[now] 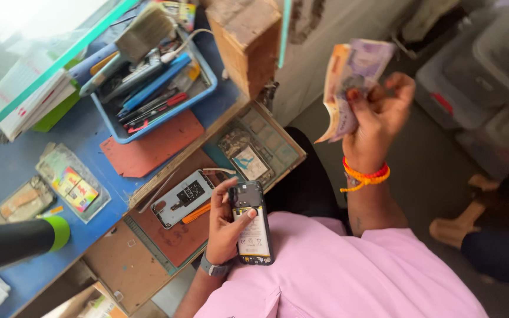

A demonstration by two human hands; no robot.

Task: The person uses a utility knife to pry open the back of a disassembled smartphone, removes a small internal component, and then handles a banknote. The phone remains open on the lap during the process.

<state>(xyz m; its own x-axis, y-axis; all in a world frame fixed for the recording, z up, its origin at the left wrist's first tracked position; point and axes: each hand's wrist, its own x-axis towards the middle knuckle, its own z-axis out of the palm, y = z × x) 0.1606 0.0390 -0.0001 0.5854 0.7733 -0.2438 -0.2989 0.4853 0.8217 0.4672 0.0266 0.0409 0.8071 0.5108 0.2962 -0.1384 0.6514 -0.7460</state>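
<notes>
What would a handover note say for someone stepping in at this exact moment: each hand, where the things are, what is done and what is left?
Left hand: holds an opened phone, back cover off, battery showing, over the lap.
Right hand: raised to the side, gripping a fold of banknotes; blurred.
On the brown mat: a second phone back shell with an orange pry tool beside it. The blue tray holds a brush and hand tools.
Done: phone opened, cover removed.
Left: the phone is not closed, and the notes are not put down.

Brush [139, 32] in tray [204, 70] behind mat [178, 238]
</notes>
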